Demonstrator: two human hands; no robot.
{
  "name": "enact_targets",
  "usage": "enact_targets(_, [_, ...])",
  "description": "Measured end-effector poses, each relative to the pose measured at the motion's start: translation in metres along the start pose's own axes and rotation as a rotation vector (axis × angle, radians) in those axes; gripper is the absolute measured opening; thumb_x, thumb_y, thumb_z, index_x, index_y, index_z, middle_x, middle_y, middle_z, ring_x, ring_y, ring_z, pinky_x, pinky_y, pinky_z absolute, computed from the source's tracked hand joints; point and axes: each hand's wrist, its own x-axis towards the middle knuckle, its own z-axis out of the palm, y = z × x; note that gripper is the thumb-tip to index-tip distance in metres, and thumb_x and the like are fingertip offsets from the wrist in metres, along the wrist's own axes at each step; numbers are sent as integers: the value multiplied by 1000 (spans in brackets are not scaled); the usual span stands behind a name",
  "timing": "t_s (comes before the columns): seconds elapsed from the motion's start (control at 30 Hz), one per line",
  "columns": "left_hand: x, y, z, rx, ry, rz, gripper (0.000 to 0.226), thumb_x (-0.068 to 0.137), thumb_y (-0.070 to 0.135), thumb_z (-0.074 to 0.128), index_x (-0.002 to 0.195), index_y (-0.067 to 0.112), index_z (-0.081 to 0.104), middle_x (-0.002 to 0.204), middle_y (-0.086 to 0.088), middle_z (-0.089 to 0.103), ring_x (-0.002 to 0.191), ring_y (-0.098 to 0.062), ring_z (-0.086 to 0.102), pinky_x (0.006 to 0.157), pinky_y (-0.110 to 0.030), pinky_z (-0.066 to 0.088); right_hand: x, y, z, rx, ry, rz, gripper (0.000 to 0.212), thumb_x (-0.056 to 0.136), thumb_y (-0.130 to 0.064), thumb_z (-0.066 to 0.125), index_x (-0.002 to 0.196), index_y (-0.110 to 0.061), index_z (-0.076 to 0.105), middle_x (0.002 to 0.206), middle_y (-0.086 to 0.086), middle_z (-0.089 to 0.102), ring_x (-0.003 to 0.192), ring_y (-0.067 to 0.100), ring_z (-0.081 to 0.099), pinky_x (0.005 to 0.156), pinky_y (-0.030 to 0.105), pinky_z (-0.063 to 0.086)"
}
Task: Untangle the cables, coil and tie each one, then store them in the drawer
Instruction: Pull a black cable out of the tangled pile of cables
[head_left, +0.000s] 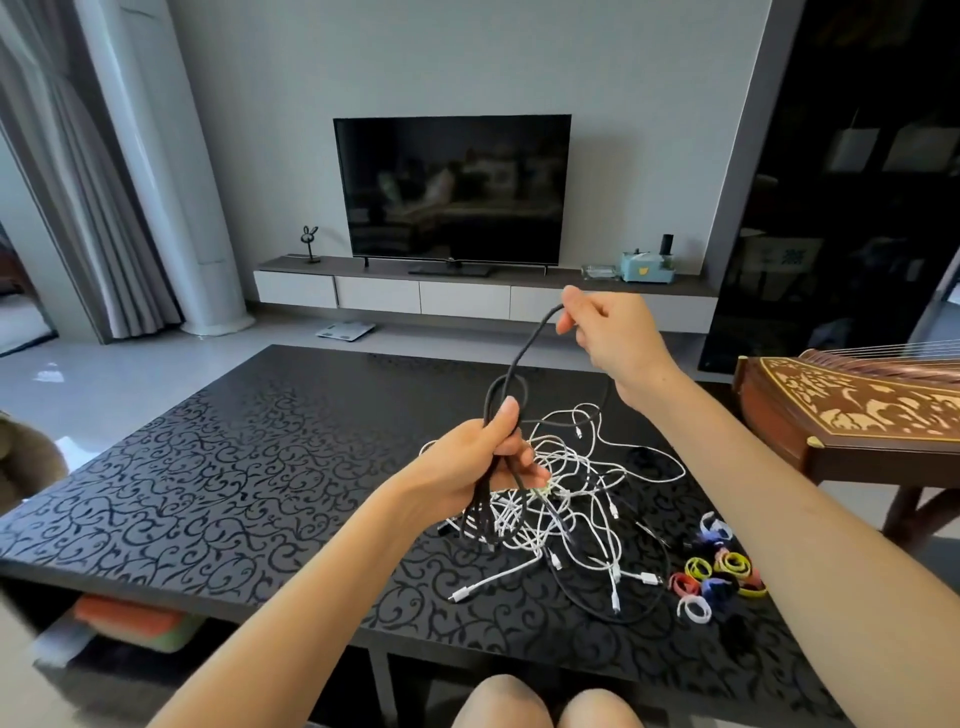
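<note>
Black cable (523, 351) ran between my hands. My left hand (480, 465) was curled round several loops of it, held a little above the desk (234, 467). My right hand (610, 327) pinched a higher stretch between thumb and fingertips, lifted up and away toward the far edge. Below my left hand the loops hung down into the tangle of white cables (587, 483), which lay in a heap on the desk. I could not tell whether the black one was free of that heap or threaded through it.

That was the main risk, as I judged it. If I pulled with my right hand while a white strand was caught in a black loop, the knot would tighten rather than open. The whole heap could then drag across the smooth top toward the edge. A hard tug might also strain a plug where it snagged.

The loops in my left hand looked uneven, so a loosened grip would likely let them spring apart and drop back into the heap.

The coloured ties (719, 574) sat just beside the heap on my right, close to the desk's right edge, where a dragged cable or my forearm could sweep them off.
</note>
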Motion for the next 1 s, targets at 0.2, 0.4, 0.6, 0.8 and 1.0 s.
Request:
enact_targets(0.2, [0,-4,-7,-125,105,-13,48,89,52,42,56,20,29,53,6,30,36,-5,26,34,-15,23,-13,15,2,-24,-106,121,37,102,-30,38,78,-11,59,51,-4,37,42,5,31,42,15,27])
enact_targets(0.4, [5,-5,-11,-178,142,-27,49,75,63,49,74,14,47,54,7,20,39,-4,17,33,-15,18,-50,32,19,80,-142,178,21,98,-14,46,81,-6,54,58,0,52,44,7,42,42,15,37])
enact_targets(0.6, [11,-6,-4,-23,204,99,63,70,63,62,99,7,65,49,7,36,41,-7,31,39,-17,27,-77,38,54,177,-166,281,34,95,-13,55,62,-5,58,47,3,56,35,10,48,37,21,44])
enact_targets(0.8, [14,-6,-4,39,364,123,42,92,49,51,71,12,54,45,3,46,35,-9,38,37,-18,32,-85,42,70,191,-140,243,33,94,-21,57,65,-5,58,47,1,58,36,10,50,40,20,45])
enact_targets(1.0, [21,35,-30,-315,616,276,49,98,45,37,61,14,35,60,-2,37,60,-16,46,69,-31,52,-99,95,58,-170,-389,189,33,90,-23,58,58,-17,56,61,2,65,60,15,60,69,32,48])
